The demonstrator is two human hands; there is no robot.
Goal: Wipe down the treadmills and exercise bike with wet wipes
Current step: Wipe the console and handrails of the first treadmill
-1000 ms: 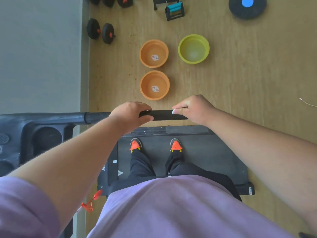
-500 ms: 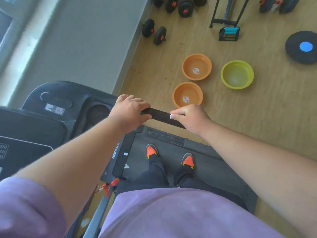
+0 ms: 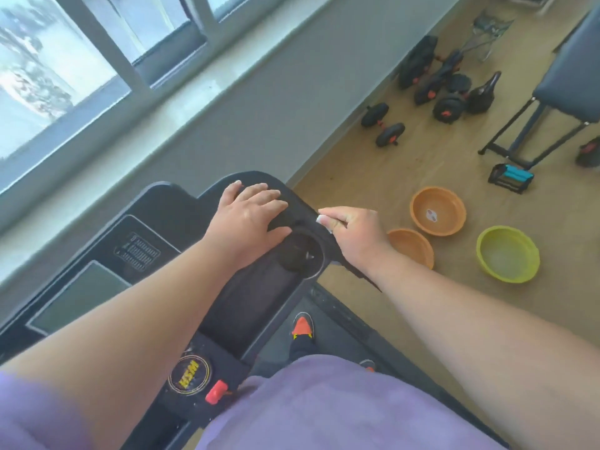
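Both hands have left the black handrail they gripped a second ago and now sit on the treadmill console; the view has swung from the floor toward the window.

Left hand: laid flat on the upper right corner of the console, fingers spread and straight, holding nothing, apparently bracing. Right hand: fingers curled, pinching a small white wet wipe against the console's right edge, just beside the round cup holder. Only a corner of the wipe shows past the fingers; how much of it is folded inside the hand cannot be told.

The person stands on the treadmill belt, one orange shoe visible. The display panel and the red safety key lie nearer the body. Two orange basins and a green basin stand on the floor to the right, well apart from the machine; dumbbells lie along the wall.

Assessment: the step in hand is wiping the console's right rim and cup holder. To do it well, open the wipe out for more contact, follow the rim in one continuous pass, then work round the inside of the cup holder, where grime likely collects. Keep the wipe clear of the safety key. The exercise bike is not in view.
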